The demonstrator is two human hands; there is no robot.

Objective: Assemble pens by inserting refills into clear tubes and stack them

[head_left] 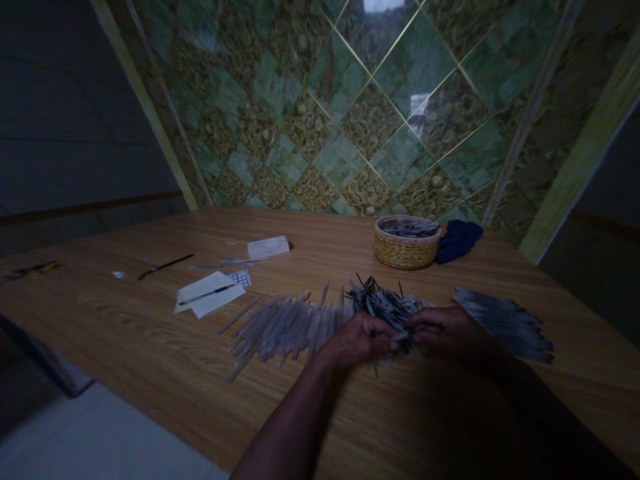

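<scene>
My left hand (361, 340) is closed, its thumb and fingers pinching a small pale piece at the near edge of a heap of dark, thin sticks (383, 300). Close beside it, my right hand (443, 330) has its fingers curled together; what they hold, if anything, is too dark to make out. Many pale, translucent tubes (295, 323) lie spread to the left of the heap. Right of my right hand, a row of dark-tipped slender tubes (505, 323) rests side by side on the table.
On the wooden table (150, 353), a woven basket (407, 250) holds more slender pieces, beside a dark blue cloth (457, 240). A white box (269, 247), papers (210, 293) with a pen on them, and a dark stick (165, 266) lie to the left.
</scene>
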